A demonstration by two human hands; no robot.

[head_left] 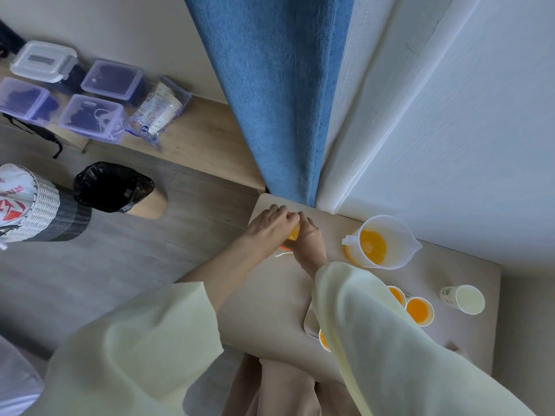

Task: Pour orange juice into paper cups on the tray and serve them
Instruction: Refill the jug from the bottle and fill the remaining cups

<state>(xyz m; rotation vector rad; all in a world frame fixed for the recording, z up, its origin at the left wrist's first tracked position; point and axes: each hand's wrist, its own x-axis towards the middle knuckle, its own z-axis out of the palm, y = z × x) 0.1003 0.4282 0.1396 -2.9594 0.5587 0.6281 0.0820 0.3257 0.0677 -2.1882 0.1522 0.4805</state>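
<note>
A left hand (267, 226) and right hand (309, 235) curl together round a juice cup (293, 232) at the far left corner of the table (450, 265), apparently setting it down to serve. Three filled cups (419, 310) sit on the tray (310, 322), partly hidden by the right sleeve. An empty cup (464, 298) stands apart near the right edge, so pouring looks nearly done and serving barely begun, with juice left in the jug (381, 244).

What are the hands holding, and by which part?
Both hold one orange-filled container, mostly hidden: the left hand covers its top, the right hand grips its side. Whether it is a cup or a bottle cannot be told.
</note>
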